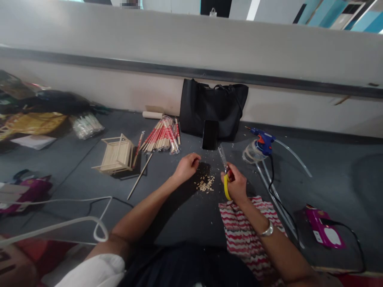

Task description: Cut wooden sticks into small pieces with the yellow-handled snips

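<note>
My right hand (237, 184) is wrapped round cutting pliers (227, 187) with yellow and red handles; their short metal jaws point away from me. Just beyond the jaws lies a clear plastic strip (222, 154). My left hand (186, 168) is held over the dark table with its fingers curled in; whatever they hold, if anything, is hidden. Between and below the two hands lies a loose pile of small cut wooden bits (205, 183). A small frame built of wooden sticks (117, 155) stands to the left, with a single stick (140, 176) beside it.
Red-and-white wrapped chopsticks (161, 135) lie at the back. A black bag (212, 105) stands against the wall, a phone (210, 134) leaning on it. At right are a blue glue gun (262, 142), clear glue sticks (278, 199) and a purple box (324, 229). Striped cloth (242, 235) lies under my right forearm.
</note>
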### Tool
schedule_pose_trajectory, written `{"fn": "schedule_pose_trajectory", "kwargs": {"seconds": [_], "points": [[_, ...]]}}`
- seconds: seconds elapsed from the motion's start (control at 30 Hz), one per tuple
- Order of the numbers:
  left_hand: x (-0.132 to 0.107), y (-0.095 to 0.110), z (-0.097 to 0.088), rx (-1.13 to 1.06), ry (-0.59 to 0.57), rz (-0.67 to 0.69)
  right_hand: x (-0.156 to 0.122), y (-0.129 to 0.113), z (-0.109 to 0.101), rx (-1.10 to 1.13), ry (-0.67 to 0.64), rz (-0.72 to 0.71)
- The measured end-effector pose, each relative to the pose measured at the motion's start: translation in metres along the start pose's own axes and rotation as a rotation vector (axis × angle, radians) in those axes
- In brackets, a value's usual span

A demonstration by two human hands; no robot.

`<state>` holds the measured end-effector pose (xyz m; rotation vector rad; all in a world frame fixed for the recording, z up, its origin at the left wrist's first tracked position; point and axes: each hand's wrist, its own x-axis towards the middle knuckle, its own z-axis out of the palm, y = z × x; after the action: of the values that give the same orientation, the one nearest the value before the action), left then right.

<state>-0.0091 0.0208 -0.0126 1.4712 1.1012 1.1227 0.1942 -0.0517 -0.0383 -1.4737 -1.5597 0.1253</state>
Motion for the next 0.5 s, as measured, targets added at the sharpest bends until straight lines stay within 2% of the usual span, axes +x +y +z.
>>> {"fn": "schedule_pose_trajectory", "kwargs": {"seconds": [0.13,0.23,0.33,0.5], "points": [[0.006,-0.013,-0.012,0.535,-0.149,0.129,0.0,-0.002,0.0,-0.004,-0.036,-0.001],[0.003,-0.014,-0.011,0.82,-0.194,0.179,0.0,-0.002,0.0,-0.006,-0.044,-0.011],[-0.003,-0.01,-0.003,0.937,-0.229,0.287,0.0,-0.002,0.0,-0.003,-0.063,-0.018],[-0.016,0.0,0.016,0.968,-0.447,0.441,-0.001,0.0,0.001,0.006,-0.087,-0.004]]}}
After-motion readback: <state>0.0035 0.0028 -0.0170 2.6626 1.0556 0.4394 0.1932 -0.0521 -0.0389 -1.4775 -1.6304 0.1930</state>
